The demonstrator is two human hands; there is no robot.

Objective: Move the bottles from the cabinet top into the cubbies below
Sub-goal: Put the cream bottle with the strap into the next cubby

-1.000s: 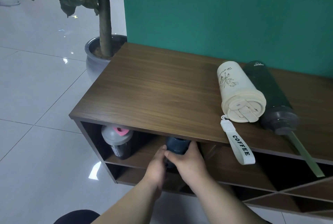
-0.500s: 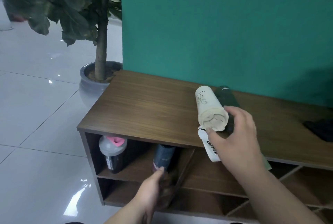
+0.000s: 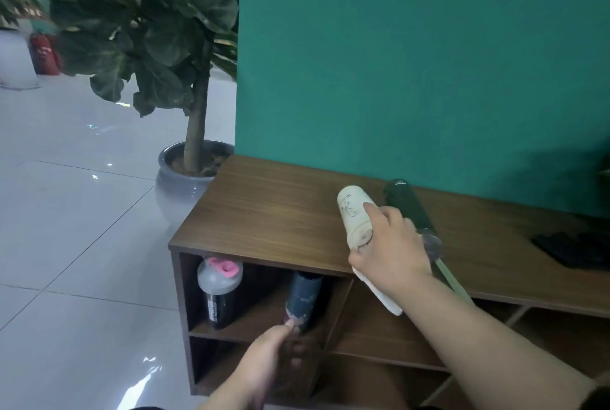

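A cream bottle (image 3: 351, 211) lies on the wooden cabinet top (image 3: 270, 218), and my right hand (image 3: 392, 251) is closed over its lid end. Its white strap (image 3: 379, 294) hangs past the front edge. Right beside it lies a dark green bottle (image 3: 407, 205) with a pale green strap. In the upper left cubby a dark blue bottle (image 3: 303, 294) leans, with my left hand (image 3: 267, 360) at its base, thumb and fingers around it, blurred. A grey shaker bottle with a pink cap (image 3: 219, 291) stands to its left in the same cubby.
A green wall (image 3: 412, 63) backs the cabinet. A potted tree in a grey pot (image 3: 178, 185) stands against the cabinet's left end. A black object (image 3: 577, 249) lies on the top at the far right. More cubbies open to the right and below.
My right hand left the dark blue bottle in the cubby, rose to the cabinet top and closed on the cream bottle. My left hand stayed at the dark blue bottle's base. The view pulled back.
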